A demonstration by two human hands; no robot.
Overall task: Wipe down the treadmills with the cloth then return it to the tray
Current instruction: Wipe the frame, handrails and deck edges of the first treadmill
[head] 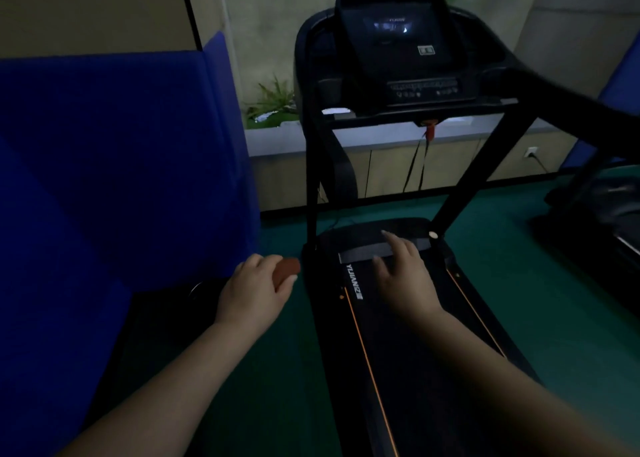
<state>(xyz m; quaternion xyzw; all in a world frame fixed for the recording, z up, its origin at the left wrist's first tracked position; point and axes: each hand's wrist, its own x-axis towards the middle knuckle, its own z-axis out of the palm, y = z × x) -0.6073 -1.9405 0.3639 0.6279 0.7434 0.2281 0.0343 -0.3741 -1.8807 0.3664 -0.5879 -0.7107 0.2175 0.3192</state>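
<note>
Standing at the treadmill (398, 318), we grip the bunched reddish cloth (286, 269) in our left hand (254, 288) just beside the deck; our right hand (403, 276) hovers with fingers spread, holding nothing. Wiping seems barely started; no tray is visible.

A single head-worn view looks forward and down — close over the treadmill (398, 318) deck, console farther ahead

Blue partition (104, 151) left; planter (273, 117) behind; green floor (519, 283).
</note>
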